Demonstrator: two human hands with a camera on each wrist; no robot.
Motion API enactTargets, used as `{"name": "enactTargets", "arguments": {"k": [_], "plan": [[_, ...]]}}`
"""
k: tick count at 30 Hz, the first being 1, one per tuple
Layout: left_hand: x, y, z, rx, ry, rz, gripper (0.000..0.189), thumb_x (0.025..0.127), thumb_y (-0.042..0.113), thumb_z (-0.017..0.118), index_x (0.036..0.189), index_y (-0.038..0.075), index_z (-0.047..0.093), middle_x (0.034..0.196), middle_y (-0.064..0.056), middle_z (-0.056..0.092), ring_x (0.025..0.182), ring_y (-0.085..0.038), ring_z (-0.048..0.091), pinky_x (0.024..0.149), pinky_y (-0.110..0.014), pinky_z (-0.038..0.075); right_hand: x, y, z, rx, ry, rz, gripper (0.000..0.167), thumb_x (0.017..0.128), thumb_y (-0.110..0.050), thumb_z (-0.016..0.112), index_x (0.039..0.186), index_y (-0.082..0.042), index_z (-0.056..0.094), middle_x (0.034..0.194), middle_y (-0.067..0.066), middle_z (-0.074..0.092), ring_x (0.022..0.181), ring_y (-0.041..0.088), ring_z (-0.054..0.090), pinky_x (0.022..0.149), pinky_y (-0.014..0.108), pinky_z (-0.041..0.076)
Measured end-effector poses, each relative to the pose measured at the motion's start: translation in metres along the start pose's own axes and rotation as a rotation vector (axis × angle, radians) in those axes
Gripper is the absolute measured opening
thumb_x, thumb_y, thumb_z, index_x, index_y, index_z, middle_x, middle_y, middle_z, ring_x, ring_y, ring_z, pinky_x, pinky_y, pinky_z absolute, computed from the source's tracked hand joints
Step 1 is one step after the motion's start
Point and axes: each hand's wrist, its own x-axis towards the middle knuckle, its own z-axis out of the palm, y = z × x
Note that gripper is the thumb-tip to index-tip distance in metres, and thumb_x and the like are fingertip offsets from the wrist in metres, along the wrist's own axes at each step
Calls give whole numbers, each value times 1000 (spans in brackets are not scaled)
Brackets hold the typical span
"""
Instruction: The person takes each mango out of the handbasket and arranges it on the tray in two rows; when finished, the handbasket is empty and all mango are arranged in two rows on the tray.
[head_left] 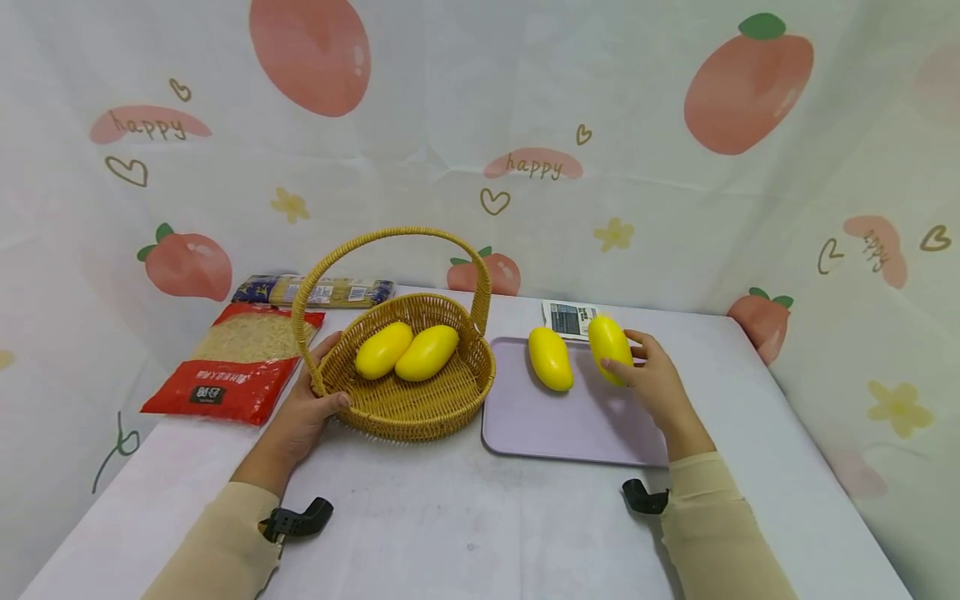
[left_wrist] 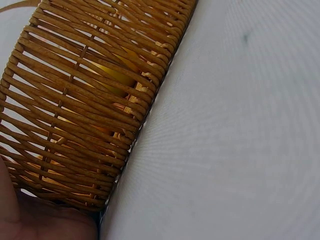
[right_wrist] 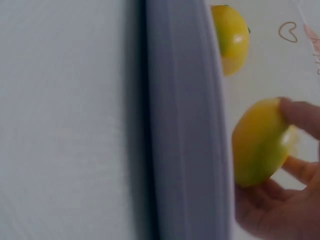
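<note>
My left hand (head_left: pixel 311 408) holds the left side of a round wicker basket (head_left: pixel 416 425) with a tall arched handle, the thumb at the front rim. Two yellow mangoes (head_left: pixel 384 351) lie side by side inside it. The left wrist view shows the basket's woven wall (left_wrist: pixel 75 100) close up, part of the hand (left_wrist: pixel 45 220) against it. Over the right part of a pale purple tray (head_left: pixel 547 433), my right hand (head_left: pixel 651 375) grips a yellow mango (head_left: pixel 609 346) between thumb and fingers. Another mango (head_left: pixel 551 360) lies on the tray, to the left of the held one.
A red bag of grain-like food (head_left: pixel 240 367) lies left of the basket. Behind the basket is a long blue and clear packet (head_left: pixel 330 290) of what look like noodles. A small white printed packet (head_left: pixel 570 319) sits behind the tray, near a patterned cloth backdrop (head_left: pixel 420 167).
</note>
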Motion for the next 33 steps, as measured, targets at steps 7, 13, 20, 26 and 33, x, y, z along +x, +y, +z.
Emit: {"name": "enactTargets", "arguments": {"k": [7, 13, 20, 26, 33], "plan": [[1, -1, -2, 3, 3, -7, 90, 107, -4, 64, 176, 33, 20, 179, -10, 16, 161, -33, 19, 117, -25, 39, 7, 13, 5, -204, 5, 11, 82, 102, -25, 78, 166, 3, 34, 158, 35, 45, 138, 50, 47, 115, 63, 42], [-1, 1, 0, 5, 2, -7, 89, 107, -3, 64, 175, 35, 22, 179, -10, 17, 161, -34, 19, 118, -26, 38, 9, 13, 8, -317, 0, -19, 79, 103, -28, 75, 163, 7, 37, 156, 37, 45, 141, 53, 44, 119, 67, 35], [0, -1, -1, -6, 1, -4, 89, 107, -4, 64, 174, 38, 24, 179, -9, 17, 161, -32, 19, 118, -26, 38, 8, 9, 7, -347, -36, -28, 76, 107, -29, 68, 162, 11, 36, 156, 39, 45, 144, 54, 43, 120, 68, 33], [1, 0, -1, -1, 3, -7, 89, 107, -3, 64, 175, 35, 22, 179, -8, 17, 161, -32, 19, 118, -24, 38, 6, 8, 9, -299, -6, 4, 79, 105, -30, 73, 163, 7, 36, 157, 37, 45, 139, 52, 46, 118, 66, 38], [0, -1, -1, -8, 1, -1, 87, 108, -3, 63, 175, 35, 22, 179, -9, 17, 160, -31, 21, 118, -25, 38, 7, 8, 12, -281, 6, 7, 81, 103, -28, 76, 163, 8, 35, 156, 36, 46, 139, 51, 46, 118, 65, 38]]}}
